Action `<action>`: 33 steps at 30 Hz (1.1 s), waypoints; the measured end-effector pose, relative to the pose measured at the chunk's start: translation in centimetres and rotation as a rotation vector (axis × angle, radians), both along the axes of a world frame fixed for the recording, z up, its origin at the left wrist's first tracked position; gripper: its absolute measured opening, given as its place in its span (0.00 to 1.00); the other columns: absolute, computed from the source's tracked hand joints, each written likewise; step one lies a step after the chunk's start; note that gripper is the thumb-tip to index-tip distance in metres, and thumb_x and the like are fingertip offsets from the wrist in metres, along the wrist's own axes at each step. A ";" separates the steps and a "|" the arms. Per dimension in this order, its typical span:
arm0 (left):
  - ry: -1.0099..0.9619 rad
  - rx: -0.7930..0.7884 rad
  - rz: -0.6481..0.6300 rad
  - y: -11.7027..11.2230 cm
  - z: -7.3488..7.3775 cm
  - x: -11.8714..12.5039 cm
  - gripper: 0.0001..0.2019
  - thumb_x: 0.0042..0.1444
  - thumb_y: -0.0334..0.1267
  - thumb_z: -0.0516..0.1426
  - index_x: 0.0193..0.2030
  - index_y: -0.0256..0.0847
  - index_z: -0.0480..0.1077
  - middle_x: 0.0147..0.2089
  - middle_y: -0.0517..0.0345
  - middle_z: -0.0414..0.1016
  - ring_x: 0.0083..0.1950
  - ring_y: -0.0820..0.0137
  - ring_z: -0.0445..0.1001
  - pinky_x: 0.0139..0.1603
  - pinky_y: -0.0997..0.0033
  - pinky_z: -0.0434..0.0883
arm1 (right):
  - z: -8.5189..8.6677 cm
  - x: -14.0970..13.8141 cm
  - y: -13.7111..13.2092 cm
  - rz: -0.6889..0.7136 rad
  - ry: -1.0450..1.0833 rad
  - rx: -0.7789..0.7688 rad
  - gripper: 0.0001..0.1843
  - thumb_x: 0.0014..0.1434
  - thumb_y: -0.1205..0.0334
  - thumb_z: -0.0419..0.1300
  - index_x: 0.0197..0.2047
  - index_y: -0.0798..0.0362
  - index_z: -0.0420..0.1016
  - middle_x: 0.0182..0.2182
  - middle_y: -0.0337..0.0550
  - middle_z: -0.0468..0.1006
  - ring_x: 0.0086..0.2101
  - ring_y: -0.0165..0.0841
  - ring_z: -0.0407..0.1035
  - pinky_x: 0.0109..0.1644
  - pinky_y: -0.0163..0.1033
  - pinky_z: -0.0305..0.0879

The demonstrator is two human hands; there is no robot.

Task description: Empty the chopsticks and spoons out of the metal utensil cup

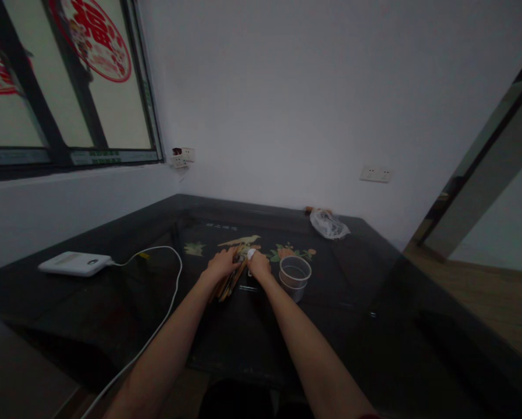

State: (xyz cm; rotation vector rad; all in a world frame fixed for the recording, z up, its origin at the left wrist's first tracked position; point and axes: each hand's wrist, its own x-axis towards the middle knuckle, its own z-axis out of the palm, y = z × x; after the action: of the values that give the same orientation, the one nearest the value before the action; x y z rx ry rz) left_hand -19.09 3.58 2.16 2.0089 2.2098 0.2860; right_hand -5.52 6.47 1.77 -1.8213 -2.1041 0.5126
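Observation:
Both my arms reach forward over a dark glass-topped table (pixel 374 302). My left hand (pixel 223 263) lies on a bundle of thin wooden sticks (pixel 230 280), fingers curled over them. My right hand (pixel 258 263) is closed beside the bundle's far end, with a small white thing (pixel 251 254) at its fingertips; I cannot make out what it is. A clear plastic cup (pixel 294 275) stands just right of my right hand.
A white power bank (pixel 74 263) lies at the left, its white cable (pixel 164 291) running back toward me. A crumpled clear plastic bag (pixel 329 224) sits at the far edge by the wall. Painted bird and flowers (pixel 243 240) show under the glass.

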 end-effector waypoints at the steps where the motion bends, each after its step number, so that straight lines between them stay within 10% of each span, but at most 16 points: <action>1: -0.002 0.000 0.002 0.0 0.0 0.0 0.28 0.53 0.50 0.53 0.60 0.45 0.55 0.56 0.43 0.66 0.55 0.54 0.68 0.49 0.61 0.65 | 0.0 0.0 0.1 -0.008 0.007 -0.006 0.16 0.59 0.59 0.52 0.47 0.56 0.71 0.44 0.57 0.77 0.44 0.42 0.73 0.42 0.40 0.67; 13: -0.005 0.052 0.020 0.0 0.5 -0.3 0.25 0.54 0.48 0.52 0.57 0.44 0.60 0.56 0.45 0.68 0.54 0.57 0.69 0.50 0.65 0.65 | 1.3 -0.1 -1.0 -0.044 0.024 0.078 0.19 0.62 0.60 0.50 0.54 0.58 0.63 0.43 0.58 0.76 0.44 0.43 0.72 0.44 0.43 0.66; 19: -0.077 0.112 0.002 0.0 1.0 -0.4 0.23 0.55 0.46 0.52 0.58 0.45 0.62 0.56 0.49 0.69 0.56 0.59 0.68 0.51 0.67 0.65 | 4.0 1.0 -5.3 0.165 -0.043 0.262 0.13 0.64 0.59 0.46 0.46 0.54 0.66 0.39 0.51 0.76 0.40 0.39 0.72 0.41 0.38 0.63; 28: -0.178 0.372 -0.112 0.0 1.9 0.7 0.16 0.58 0.39 0.49 0.50 0.39 0.69 0.51 0.49 0.72 0.54 0.62 0.68 0.56 0.65 0.64 | 5.6 9.2 -13.1 0.697 0.234 0.372 0.10 0.63 0.61 0.50 0.34 0.52 0.71 0.30 0.40 0.75 0.32 0.29 0.69 0.36 0.31 0.58; 33: -0.654 0.412 -0.363 -1.0 2.5 5.1 0.15 0.60 0.42 0.49 0.50 0.39 0.67 0.52 0.51 0.71 0.52 0.66 0.70 0.54 0.66 0.67 | 5.9 14.9 -13.5 0.573 0.424 0.551 0.17 0.63 0.57 0.49 0.28 0.52 0.72 0.25 0.41 0.74 0.28 0.29 0.68 0.34 0.33 0.60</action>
State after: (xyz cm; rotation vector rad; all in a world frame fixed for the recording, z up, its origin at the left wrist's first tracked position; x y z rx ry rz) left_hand -13.94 2.57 4.62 2.0371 1.4399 1.2233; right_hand 9.40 -7.07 7.66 -0.7327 -2.1484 0.3500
